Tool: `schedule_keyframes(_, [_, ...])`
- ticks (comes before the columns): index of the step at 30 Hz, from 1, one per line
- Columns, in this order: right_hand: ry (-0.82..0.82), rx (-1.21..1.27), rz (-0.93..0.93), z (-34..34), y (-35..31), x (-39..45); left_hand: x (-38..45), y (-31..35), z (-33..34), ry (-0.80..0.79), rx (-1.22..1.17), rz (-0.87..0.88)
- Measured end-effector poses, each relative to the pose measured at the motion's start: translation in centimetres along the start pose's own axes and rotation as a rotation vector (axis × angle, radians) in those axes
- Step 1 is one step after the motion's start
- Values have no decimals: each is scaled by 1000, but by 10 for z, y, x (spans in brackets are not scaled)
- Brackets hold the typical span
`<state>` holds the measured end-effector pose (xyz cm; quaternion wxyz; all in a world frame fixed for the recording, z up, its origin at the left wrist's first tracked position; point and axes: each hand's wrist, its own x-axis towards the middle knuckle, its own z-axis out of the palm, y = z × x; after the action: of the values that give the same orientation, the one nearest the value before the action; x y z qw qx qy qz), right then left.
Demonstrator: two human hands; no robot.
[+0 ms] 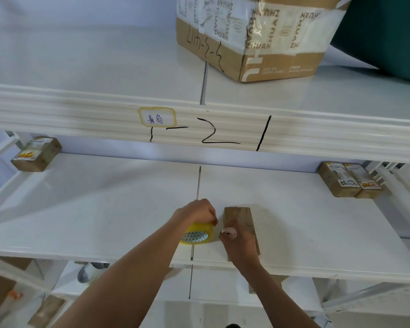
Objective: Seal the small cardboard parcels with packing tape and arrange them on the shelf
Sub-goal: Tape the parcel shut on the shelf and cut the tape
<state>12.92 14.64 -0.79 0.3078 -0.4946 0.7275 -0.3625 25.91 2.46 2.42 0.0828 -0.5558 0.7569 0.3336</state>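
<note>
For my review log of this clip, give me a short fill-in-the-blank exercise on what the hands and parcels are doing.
1. The left hand holds a roll of ____ packing tape.
2. The right hand rests on a flat cardboard parcel lying on the ____ shelf.
3. At the shelf's far right, ____ small parcels sit side by side.
4. The large taped box stands on the ____ shelf.

Missing words: yellow; middle; two; upper

At twelve o'clock I see a large cardboard box whose tape repeats "ZHUAN", upside down. At eleven o'clock, the shelf rail carries a yellow-edged label, possibly reading "青岛", above black handwritten strokes.
</note>
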Motion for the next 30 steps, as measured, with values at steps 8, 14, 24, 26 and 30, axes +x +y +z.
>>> schedule_keyframes(8, [65, 221, 199, -1, 5, 10, -5, 1, -10, -54, 90, 4])
schedule_keyframes(14, [93, 331, 243, -6, 8, 7, -5, 3, -9, -53, 106, 7])
schedule_keyframes(24, [122, 400, 257, -11, 8, 8, -8, 1, -3, 38, 72, 53])
schedule_keyframes(26, [112, 408, 267, -11, 8, 10, -10, 0, -1, 66, 77, 57])
schedule_keyframes(30, [96, 503, 299, -14, 7, 11, -13, -1, 4, 95, 73, 74])
